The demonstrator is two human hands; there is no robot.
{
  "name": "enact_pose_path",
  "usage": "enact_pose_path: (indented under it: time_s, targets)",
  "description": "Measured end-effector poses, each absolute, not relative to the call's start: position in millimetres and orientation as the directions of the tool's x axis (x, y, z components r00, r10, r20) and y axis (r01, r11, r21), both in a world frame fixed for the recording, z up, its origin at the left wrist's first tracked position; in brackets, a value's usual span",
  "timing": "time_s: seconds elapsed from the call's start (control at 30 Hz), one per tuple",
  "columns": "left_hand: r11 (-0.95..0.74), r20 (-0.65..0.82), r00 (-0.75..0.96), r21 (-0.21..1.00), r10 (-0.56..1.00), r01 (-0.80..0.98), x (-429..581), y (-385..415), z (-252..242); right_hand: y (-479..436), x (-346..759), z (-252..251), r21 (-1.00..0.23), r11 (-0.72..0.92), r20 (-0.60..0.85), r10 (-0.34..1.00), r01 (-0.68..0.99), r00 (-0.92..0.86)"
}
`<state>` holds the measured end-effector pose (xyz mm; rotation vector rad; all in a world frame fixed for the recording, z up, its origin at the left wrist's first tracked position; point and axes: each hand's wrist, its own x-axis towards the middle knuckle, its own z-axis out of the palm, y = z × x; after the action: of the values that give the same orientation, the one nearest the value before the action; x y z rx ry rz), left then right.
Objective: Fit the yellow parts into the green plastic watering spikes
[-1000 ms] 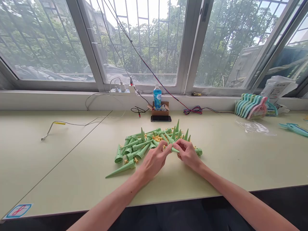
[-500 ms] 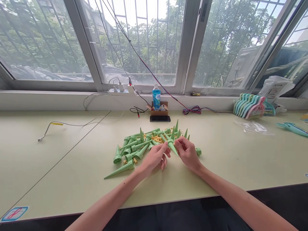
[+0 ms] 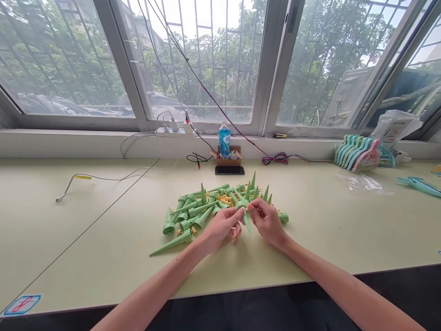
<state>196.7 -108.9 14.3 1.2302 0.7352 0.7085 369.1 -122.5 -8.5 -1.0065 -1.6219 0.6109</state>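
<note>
A green plastic watering spike points down toward me, its wide collar at the top. My left hand is closed on it, thumb and fingers at the collar. Close on its right, my right hand is pinched around a small yellow plug, held against the spike's side; the fingers cover most of the plug. Just beyond both hands lies a heap of green spikes, some standing point up, with yellow plugs scattered among them. A single spike lies nearest me, left of my left hand.
Behind the heap are a black phone, a small cardboard box and a blue bottle. A coiled cable lies right of them. Several small hangers stand at the far right. A white cable crosses the left side.
The spike in my left hand has tilted steeper, its tip swinging down toward me. My right hand has shifted slightly left, nearer the spike's collar.
</note>
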Motion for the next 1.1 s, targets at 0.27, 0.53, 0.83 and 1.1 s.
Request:
enact_pose_path:
  time_s: [0.27, 0.53, 0.83, 1.1]
  targets:
    - [-0.098, 0.070, 0.489, 0.995, 0.870, 0.033, 195, -114, 17, -123, 370, -10, -0.833, 0.474, 0.476, 0.877, 0.286, -0.066]
    - [-0.355, 0.263, 0.459, 0.927, 0.848, 0.125, 196, -115, 13, -126, 367, -3, -0.885, 0.421, 0.419, 0.906, 0.199, -0.054]
    - [-0.802, 0.600, 0.542, 0.516, 0.589, 0.301, 187, -115, 7, -131, 366, 6, -0.943, 0.330, 0.323, 0.937, 0.035, -0.129]
    - [-0.819, 0.652, 0.497, 0.458, 0.573, 0.345, 188, -110, 2, -128, 366, 4, -0.934, 0.354, 0.349, 0.932, 0.038, -0.098]
